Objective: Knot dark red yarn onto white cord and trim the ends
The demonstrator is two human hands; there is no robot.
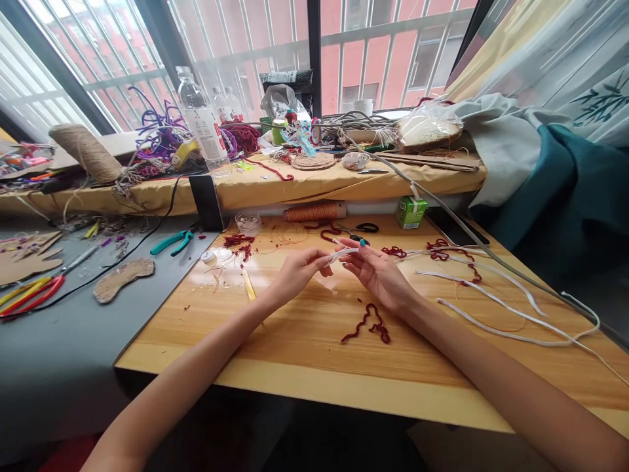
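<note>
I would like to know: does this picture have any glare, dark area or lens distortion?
Head view: the window looks washed out at upper left; pale glare on the wooden table beside the left hand; deep shadow below the table's front edge; outer window frames lean outward, suggesting wide-angle distortion.

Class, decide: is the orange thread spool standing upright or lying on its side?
On its side: the orange thread spool stretches lengthwise across the back of the wooden table.

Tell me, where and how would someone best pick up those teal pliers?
Probably by the handles of the teal pliers, coming from the near left: the pliers lie flat, handles spread that way, head pointing away.
</note>
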